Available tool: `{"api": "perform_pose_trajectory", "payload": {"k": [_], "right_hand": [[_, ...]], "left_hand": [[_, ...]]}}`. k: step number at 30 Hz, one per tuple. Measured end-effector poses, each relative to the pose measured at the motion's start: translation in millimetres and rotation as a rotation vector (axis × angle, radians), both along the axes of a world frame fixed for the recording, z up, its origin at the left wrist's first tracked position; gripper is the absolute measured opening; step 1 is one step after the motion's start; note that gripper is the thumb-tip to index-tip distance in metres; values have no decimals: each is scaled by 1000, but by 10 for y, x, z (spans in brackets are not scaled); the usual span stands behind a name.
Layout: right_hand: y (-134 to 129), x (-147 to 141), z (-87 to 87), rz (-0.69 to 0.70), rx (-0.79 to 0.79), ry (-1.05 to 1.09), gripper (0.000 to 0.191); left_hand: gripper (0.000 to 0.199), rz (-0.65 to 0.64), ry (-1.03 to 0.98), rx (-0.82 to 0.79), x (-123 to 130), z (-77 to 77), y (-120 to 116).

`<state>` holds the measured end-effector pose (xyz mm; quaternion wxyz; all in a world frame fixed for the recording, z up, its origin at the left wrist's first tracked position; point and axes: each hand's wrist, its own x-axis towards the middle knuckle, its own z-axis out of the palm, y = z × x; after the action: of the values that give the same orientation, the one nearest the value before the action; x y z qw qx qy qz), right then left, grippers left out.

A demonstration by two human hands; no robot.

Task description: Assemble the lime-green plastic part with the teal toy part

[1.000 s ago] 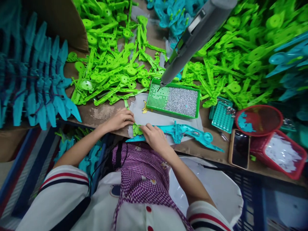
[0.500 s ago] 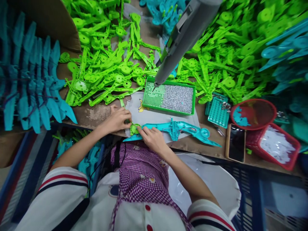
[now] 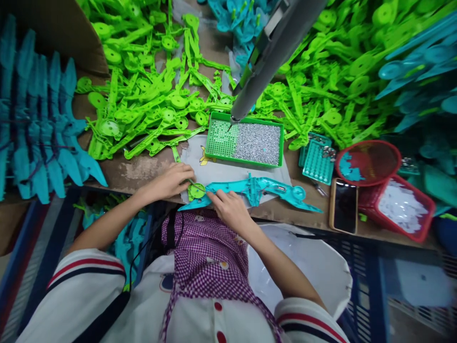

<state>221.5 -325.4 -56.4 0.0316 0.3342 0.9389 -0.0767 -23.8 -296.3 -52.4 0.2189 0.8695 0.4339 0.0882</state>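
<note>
A long teal bow-shaped plastic part (image 3: 266, 190) lies across the cloth in front of me, with a small metal spring-like piece visible in its right half. At its left end sits a round bright green plastic piece (image 3: 196, 191). My left hand (image 3: 173, 181) is closed, its fingertips in a pinch at the upper left edge of the green piece; what they pinch is too small to make out. My right hand (image 3: 228, 207) is closed on the left arm of the teal part, thumb and index finger beside the green piece.
A green tray (image 3: 244, 162) of small metal pins stands behind the part, under a hanging grey screwdriver (image 3: 257, 71). Green plastic parts (image 3: 150, 105) are heaped behind. On the right are a phone (image 3: 343, 206), a red bowl (image 3: 383, 162) and a red basket (image 3: 424, 231) of white pieces.
My left hand has lowered and flattened slightly, its fingers still at the green piece. My right hand holds the same spot. The whole view has shifted a little.
</note>
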Motion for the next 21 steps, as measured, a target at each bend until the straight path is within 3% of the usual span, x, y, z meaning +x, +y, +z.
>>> {"api": "perform_pose_trajectory", "payload": {"k": [6,13,21], "right_hand": [[73,-44,53,15,-17,-30,29],[87,-11,20,-2,-48,58,27],[173,30,-18,-189,-139,220,25]], "left_hand": [[46,-147,85,106,62,-50,-178],[62,-129,206,81,147,8,-230],[58,-147,257,128,210,-2,-249]]}}
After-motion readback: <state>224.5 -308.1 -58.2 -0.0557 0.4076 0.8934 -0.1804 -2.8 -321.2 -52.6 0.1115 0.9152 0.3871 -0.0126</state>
